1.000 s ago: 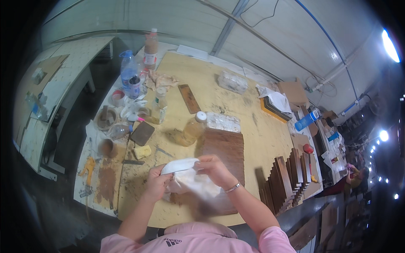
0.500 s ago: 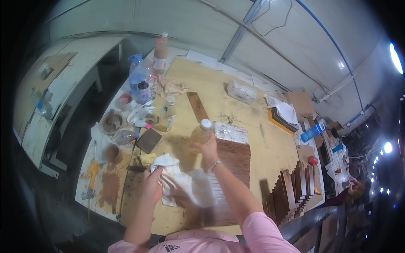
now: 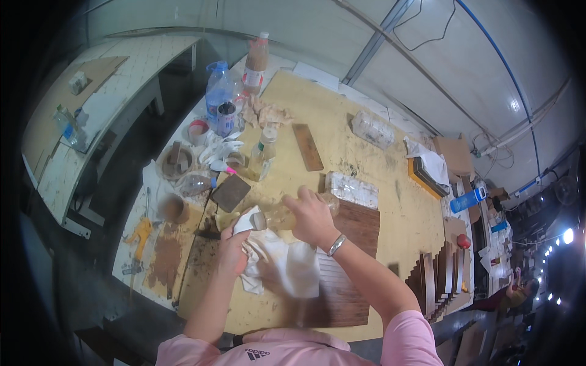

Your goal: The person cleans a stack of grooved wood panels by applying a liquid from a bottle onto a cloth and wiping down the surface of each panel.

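Seemingly wets white cloth: pinches it in left hand, grips tipped bottle in right hand; next, likely calls for careful righting.

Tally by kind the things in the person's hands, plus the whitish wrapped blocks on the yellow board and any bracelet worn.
Bottle in the right hand: 1
White cloth bundle in the left hand: 1 (single piece or several, unclear)
Wrapped blocks: 2
Bracelet on the right wrist: 1
Total: 5
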`<act>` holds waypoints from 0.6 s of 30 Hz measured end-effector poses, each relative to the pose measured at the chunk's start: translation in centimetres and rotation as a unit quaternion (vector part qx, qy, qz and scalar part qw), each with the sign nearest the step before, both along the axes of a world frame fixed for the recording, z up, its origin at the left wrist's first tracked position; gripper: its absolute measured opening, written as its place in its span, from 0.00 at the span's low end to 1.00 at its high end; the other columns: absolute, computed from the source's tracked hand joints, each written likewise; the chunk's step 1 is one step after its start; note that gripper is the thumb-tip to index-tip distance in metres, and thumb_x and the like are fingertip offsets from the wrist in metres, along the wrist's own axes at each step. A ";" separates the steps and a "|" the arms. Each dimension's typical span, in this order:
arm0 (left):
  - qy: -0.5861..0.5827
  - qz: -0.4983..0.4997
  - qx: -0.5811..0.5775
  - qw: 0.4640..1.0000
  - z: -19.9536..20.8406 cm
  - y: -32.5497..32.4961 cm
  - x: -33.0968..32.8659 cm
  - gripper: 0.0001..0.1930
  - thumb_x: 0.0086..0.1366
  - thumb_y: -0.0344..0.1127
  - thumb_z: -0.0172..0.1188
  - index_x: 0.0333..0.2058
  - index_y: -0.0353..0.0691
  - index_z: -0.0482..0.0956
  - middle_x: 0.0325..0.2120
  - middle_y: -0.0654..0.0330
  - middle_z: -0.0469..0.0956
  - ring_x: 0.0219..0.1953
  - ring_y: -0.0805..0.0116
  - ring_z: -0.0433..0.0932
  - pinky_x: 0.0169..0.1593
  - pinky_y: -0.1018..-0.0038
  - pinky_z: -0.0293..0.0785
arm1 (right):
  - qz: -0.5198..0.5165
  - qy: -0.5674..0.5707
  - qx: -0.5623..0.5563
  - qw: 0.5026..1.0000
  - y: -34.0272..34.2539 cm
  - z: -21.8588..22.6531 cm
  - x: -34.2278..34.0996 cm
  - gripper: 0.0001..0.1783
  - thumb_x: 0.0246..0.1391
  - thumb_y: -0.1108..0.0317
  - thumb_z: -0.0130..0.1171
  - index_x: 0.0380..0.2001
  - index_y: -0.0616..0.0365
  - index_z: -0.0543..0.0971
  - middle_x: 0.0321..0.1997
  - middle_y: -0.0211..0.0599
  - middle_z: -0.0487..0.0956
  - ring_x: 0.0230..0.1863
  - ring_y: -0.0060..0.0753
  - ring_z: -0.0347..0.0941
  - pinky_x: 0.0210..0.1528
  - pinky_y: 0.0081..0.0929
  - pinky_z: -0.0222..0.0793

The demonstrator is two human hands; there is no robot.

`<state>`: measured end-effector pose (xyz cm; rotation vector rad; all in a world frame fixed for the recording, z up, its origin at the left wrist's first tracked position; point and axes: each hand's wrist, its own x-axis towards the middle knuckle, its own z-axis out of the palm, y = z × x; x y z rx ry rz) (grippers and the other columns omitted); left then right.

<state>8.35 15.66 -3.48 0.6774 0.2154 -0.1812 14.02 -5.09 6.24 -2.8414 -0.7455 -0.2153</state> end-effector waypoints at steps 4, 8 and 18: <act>-0.004 -0.005 -0.015 1.000 -0.1 -0.1 -0.3 0.22 0.65 0.19 0.50 0.58 0.28 0.73 0.52 0.51 0.79 0.52 0.63 0.80 0.56 0.70 0.75 | 0.022 -0.050 -0.029 0.998 0.1 0.1 -0.3 0.24 0.35 0.79 0.58 0.42 0.50 0.77 0.39 0.42 0.72 0.44 0.49 0.70 0.47 0.40 0.66; -0.006 0.000 -0.008 1.000 -0.3 -0.1 -0.3 0.22 0.64 0.19 0.50 0.58 0.27 0.73 0.50 0.51 0.80 0.49 0.63 0.81 0.55 0.70 0.76 | 0.025 -0.097 -0.091 0.991 0.2 1.1 0.0 0.23 0.35 0.78 0.59 0.40 0.51 0.77 0.38 0.39 0.73 0.44 0.46 0.69 0.49 0.39 0.64; -0.007 -0.008 0.005 1.000 -0.5 -0.1 -0.2 0.22 0.66 0.19 0.50 0.58 0.27 0.73 0.51 0.52 0.80 0.50 0.64 0.81 0.55 0.70 0.76 | 0.019 -0.074 -0.121 0.990 0.8 2.8 0.2 0.21 0.33 0.78 0.61 0.37 0.52 0.79 0.38 0.36 0.73 0.44 0.44 0.69 0.49 0.38 0.63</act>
